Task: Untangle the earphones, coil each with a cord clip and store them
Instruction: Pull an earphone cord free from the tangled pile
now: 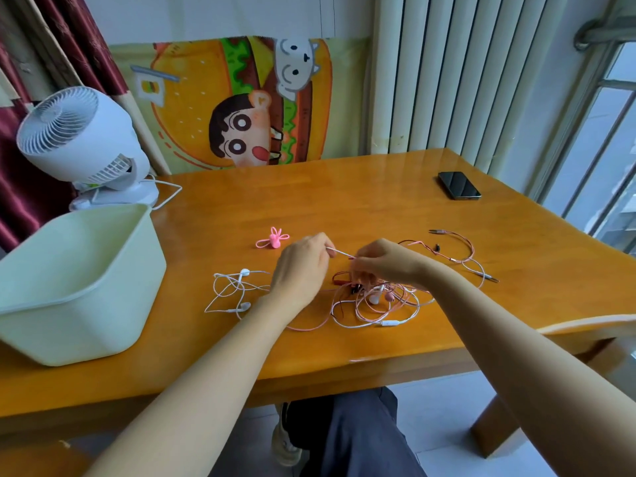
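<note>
A tangle of pink, white and dark red earphones (382, 306) lies on the wooden table (344, 208) under my right hand. My left hand (303, 266) pinches the white plug end of a cord, and my right hand (385, 261) pinches the same cord a little to the right, so a short stretch runs taut between them. White earphones (234, 290) lie in a loose heap left of my left hand. A pink and dark red cord (461, 253) with metal plugs curves off to the right. Pink cord clips (273, 238) rest just beyond my left hand.
A pale green plastic tub (79, 284) stands at the table's left. A white desk fan (86, 146) is behind it, its cable trailing on the table. A dark phone (459, 185) lies at the far right. The table's front edge is close to me.
</note>
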Tool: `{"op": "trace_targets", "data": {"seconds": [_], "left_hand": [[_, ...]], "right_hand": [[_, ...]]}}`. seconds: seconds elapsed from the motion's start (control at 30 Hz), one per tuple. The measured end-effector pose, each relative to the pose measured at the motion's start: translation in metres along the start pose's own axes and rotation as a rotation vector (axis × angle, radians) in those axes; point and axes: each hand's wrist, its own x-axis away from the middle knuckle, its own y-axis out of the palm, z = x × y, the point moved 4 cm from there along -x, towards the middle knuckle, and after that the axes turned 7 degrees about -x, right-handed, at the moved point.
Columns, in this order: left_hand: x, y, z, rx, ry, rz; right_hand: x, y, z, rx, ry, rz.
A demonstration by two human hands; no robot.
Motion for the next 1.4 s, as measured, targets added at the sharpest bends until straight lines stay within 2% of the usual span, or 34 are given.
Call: {"op": "trace_targets", "data": {"seconds": [0.1,0.17,0.23,0.33,0.37,0.4,0.47,0.53,0.6,0.67,0.73,0.8,0.83,0.87,0.9,0.93,1.0,1.03,1.07,1.1,1.17,1.23,1.27,1.33,1.4], "left_hand": [[0.001,-0.009,-0.021,0.094,-0.302,0.177],[0.003,-0.010,-0.037,0.214,-0.532,0.244],[0.004,-0.009,-0.050,0.201,-0.627,0.186],[0.005,-0.003,-0.055,-0.165,-0.603,-0.052],[0.006,-0.004,-0.049,-0.249,-0.555,-0.055],[0.005,-0.006,-0.039,-0.263,-0.454,0.014],[0.004,-0.009,-0.008,-0.147,-0.131,0.169],[0.003,-0.008,0.020,0.020,0.101,0.110],[0.001,-0.002,0.029,0.121,0.077,-0.052],[-0.002,0.004,0.023,0.075,-0.003,-0.066],[0.000,0.008,0.015,-0.022,-0.030,-0.037],[0.002,0.011,0.003,-0.002,-0.079,-0.033],[0.003,0.010,-0.002,0.049,-0.131,-0.011],[0.003,0.007,-0.007,0.095,-0.198,0.035],[0.003,0.001,-0.009,0.139,-0.256,0.114],[0.004,-0.005,-0.011,0.175,-0.302,0.205],[0.004,-0.019,-0.011,0.250,-0.375,0.392],[0.003,-0.025,-0.011,0.295,-0.409,0.464],[0.003,-0.029,-0.013,0.326,-0.436,0.513],[0.003,-0.033,-0.016,0.342,-0.468,0.537],[0.003,-0.033,-0.031,0.351,-0.586,0.509],[0.004,-0.027,-0.053,0.316,-0.700,0.396],[0.004,-0.022,-0.061,0.288,-0.719,0.331],[0.006,-0.015,-0.070,0.258,-0.705,0.240],[0.005,-0.011,-0.071,0.218,-0.691,0.186]], "right_hand": [[-0.005,-0.012,0.007,0.275,0.039,0.155],[-0.007,-0.020,0.001,0.274,0.000,0.273],[-0.008,-0.022,-0.005,0.190,-0.062,0.295],[-0.005,-0.019,-0.015,0.203,-0.155,0.314],[-0.006,-0.017,-0.018,0.235,-0.179,0.325],[-0.008,-0.015,-0.020,0.259,-0.199,0.329],[-0.011,-0.009,-0.026,0.288,-0.237,0.332],[-0.013,-0.006,-0.033,0.278,-0.300,0.344],[-0.013,-0.007,-0.036,0.244,-0.352,0.363],[-0.010,-0.007,-0.031,0.187,-0.322,0.331],[-0.008,-0.008,-0.017,0.198,-0.187,0.226],[-0.006,-0.007,0.003,0.373,0.025,0.073],[-0.004,-0.008,0.011,0.474,0.108,0.065],[-0.004,-0.012,0.015,0.529,0.134,0.146],[-0.004,-0.019,0.015,0.529,0.087,0.310],[-0.002,-0.027,0.010,0.479,-0.027,0.533],[0.012,-0.038,-0.007,0.346,-0.369,0.943],[0.019,-0.042,-0.014,0.292,-0.502,1.039],[0.021,-0.043,-0.017,0.246,-0.576,1.046],[0.019,-0.043,-0.019,0.204,-0.579,0.979],[0.007,-0.039,-0.010,0.157,-0.407,0.700],[0.000,-0.031,0.003,0.076,-0.242,0.403],[0.000,-0.027,0.006,-0.025,-0.215,0.299],[0.000,-0.022,0.004,-0.205,-0.212,0.181],[-0.001,-0.016,-0.001,-0.248,-0.213,0.131]]}}
